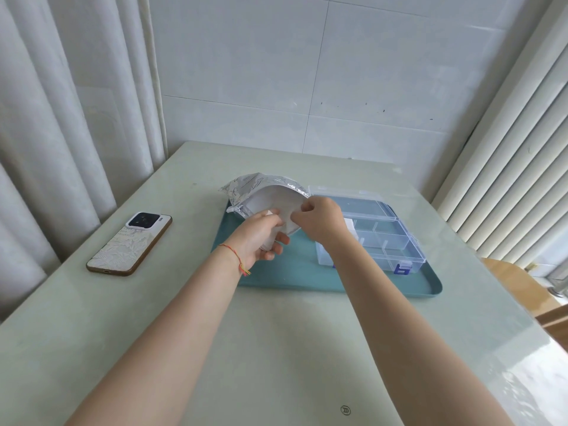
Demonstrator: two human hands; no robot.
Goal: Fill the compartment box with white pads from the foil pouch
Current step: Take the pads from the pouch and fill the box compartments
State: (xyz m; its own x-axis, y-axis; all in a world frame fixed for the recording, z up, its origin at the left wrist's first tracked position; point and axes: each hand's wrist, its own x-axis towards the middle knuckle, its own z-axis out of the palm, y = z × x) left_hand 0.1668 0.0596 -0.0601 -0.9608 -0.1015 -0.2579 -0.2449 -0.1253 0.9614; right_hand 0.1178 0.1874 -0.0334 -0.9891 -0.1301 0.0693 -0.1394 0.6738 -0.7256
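A silver foil pouch (246,184) lies open on the far left of the teal tray (295,272), its white inside facing me. My left hand (261,238) is at the pouch mouth and grips white pads (272,238) in its curled fingers. My right hand (321,221) pinches the near lip of the pouch opening. To the right stands the clear compartment box (387,238), lid open, with a white pad (349,224) in a left compartment beside my right wrist.
A phone (130,244) in a pale patterned case lies on the table left of the tray. Curtains hang at the left, a tiled wall stands behind, blinds at the right. A wooden chair (519,287) shows past the table's right edge.
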